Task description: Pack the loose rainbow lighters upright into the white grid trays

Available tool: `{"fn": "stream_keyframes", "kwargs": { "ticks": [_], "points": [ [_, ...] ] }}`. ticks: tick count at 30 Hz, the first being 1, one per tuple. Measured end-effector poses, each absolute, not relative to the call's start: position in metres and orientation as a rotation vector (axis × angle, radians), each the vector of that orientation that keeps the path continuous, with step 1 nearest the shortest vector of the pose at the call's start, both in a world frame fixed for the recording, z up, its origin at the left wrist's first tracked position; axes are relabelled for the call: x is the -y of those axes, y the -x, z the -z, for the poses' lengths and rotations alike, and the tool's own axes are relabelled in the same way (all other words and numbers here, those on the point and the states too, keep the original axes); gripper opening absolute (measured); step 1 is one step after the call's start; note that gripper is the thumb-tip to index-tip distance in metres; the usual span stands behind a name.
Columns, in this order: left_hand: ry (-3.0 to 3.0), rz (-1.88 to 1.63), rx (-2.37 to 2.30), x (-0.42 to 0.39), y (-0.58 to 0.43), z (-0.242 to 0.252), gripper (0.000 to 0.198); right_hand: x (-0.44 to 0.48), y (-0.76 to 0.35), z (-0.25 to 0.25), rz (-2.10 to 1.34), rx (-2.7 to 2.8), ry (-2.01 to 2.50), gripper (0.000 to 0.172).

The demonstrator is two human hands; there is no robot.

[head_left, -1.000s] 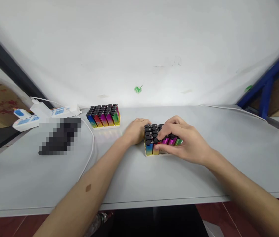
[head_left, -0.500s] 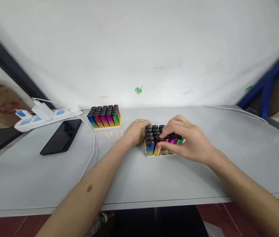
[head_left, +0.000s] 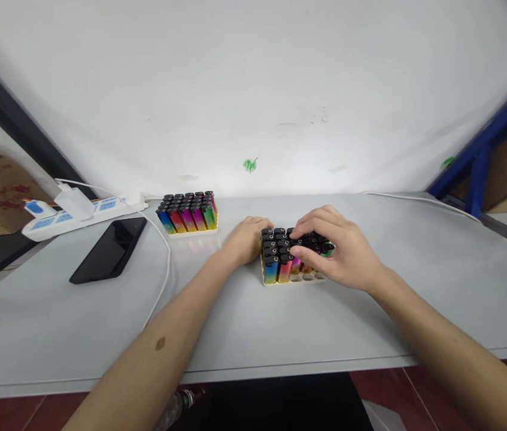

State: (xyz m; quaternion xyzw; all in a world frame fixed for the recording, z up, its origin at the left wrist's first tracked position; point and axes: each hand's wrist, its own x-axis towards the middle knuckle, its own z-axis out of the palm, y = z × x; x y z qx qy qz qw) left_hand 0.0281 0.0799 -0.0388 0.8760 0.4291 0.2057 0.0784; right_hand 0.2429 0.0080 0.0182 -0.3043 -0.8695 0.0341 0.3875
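Rows of coloured lighters with black tops [head_left: 271,269] stand upright in a white holder [head_left: 280,283] on the grey table. The holder's front row has a blue and a red lighter at its left, with bare round slots to their right. My left hand [head_left: 248,240] rests against the left rear side of the holder, its fingertips hidden behind the lighters. My right hand [head_left: 336,245] is over the lighters, thumb and fingers a little apart above the black tops, with nothing visible between them.
A second holder full of lighters [head_left: 188,212] stands back left. Beside it are a black phone [head_left: 108,250], a power strip [head_left: 85,212] and a white cable [head_left: 166,263]. A white wall [head_left: 253,96] rises behind the table [head_left: 253,335]. Another cable lies at the back right.
My right hand has let go of the red lighter in the front row and lifted slightly up and away from it. My left hand has stayed at the holder.
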Motion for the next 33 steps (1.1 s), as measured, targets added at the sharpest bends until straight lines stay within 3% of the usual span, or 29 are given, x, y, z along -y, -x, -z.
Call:
{"fn": "stream_keyframes", "kwargs": {
  "ticks": [5,10,28,33],
  "points": [
    [-2.621,-0.65,-1.278,-0.081,-0.028,0.041,0.019,-0.018,-0.248,-0.012,-0.211,2.28,0.983,0.05],
    [-2.617,-0.661,-1.279,-0.082,-0.028,0.042,0.016,-0.021,-0.25,-0.012,-0.396,2.328,1.016,0.06],
    [-2.446,-0.721,-1.292,-0.079,-0.029,0.037,0.015,-0.021,-0.246,-0.01,-0.381,2.292,1.06,0.056],
    [-2.276,-0.83,-1.334,-0.077,-0.027,0.034,0.022,-0.027,-0.247,-0.005,-0.266,2.241,1.184,0.055]
  ]
}}
